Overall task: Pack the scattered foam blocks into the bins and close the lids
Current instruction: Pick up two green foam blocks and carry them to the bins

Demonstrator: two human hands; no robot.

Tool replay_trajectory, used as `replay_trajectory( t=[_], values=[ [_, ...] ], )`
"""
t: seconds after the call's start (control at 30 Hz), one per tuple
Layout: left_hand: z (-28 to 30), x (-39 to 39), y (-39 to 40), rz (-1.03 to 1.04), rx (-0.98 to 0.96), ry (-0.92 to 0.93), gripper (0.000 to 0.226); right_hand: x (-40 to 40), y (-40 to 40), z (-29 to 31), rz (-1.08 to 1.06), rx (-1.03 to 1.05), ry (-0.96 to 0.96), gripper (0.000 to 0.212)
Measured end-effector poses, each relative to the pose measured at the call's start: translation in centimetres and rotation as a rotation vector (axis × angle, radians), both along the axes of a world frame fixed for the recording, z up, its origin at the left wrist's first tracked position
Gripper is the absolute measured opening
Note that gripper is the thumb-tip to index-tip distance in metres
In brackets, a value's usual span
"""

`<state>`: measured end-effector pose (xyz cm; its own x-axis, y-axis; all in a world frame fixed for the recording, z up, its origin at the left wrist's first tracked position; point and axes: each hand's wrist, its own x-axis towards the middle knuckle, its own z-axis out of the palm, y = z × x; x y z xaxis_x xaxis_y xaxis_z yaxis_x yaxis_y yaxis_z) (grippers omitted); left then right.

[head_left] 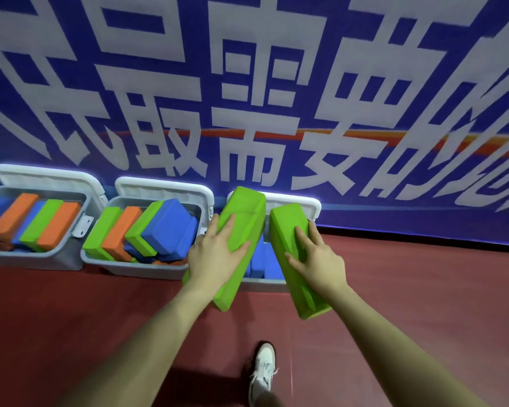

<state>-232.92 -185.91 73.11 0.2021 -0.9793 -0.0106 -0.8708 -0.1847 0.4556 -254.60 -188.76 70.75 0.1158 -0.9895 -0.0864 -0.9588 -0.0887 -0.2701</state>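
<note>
each hand, left hand [215, 259] and right hand [318, 259], fingers spread, grips a matte green foam slab above the grey plastic bin [262, 284].

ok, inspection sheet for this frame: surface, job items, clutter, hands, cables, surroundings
Surface: red floor.
Job's things: three grey bins, lids open: left bin and middle bin hold orange, green and blue blocks; right bin shows blue blocks.
Clutter: nothing seen.
Grippers: left hand holds a left green block; right hand holds a right green block, both above the right bin.
Cables: nothing seen.
Surroundings: blue banner with white characters behind; white shoe.
</note>
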Motion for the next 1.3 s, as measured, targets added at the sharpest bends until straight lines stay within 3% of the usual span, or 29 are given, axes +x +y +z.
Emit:
replay_trajectory(
  t=[0.27, 0.57, 0.77, 0.9, 1.03, 1.17, 1.3],
  values=[
    [-5.4, -5.3, -12.8, 0.062, -0.002, 0.087, 0.065, -3.5, -14.4, -4.6, 0.021, 0.142, 0.016, 0.070],
    [-16.2, -7.9, -25.1, 0.059, 0.239, 0.088, 0.063, -4.7, -23.8, -14.5, -0.082, 0.237, -0.012, 0.068],
    [-25.2, -9.5, -31.5, 0.148, 0.342, 0.305, 0.067, -4.8, -28.9, -22.0, -0.258, 0.294, -0.143, 0.069],
    [-28.7, -9.8, -34.1, 0.111, 0.486, 0.325, 0.068, -5.1, -31.1, -24.8, -0.234, 0.357, -0.035, 0.058],
    [-28.9, -8.6, -34.0, 0.003, 0.482, 0.295, 0.088, -5.3, -31.9, -24.6, -0.174, 0.392, 0.038, 0.052],
    [-25.1, -7.0, -33.8, -0.047, 0.442, 0.264, 0.056, -4.7, -32.2, -21.6, -0.095, 0.397, 0.040, 0.052],
    [-20.3, -5.7, -33.1, -0.098, 0.361, 0.182, 0.051, -3.4, -31.7, -17.8, 0.040, 0.355, 0.050, 0.053]
  ],
)
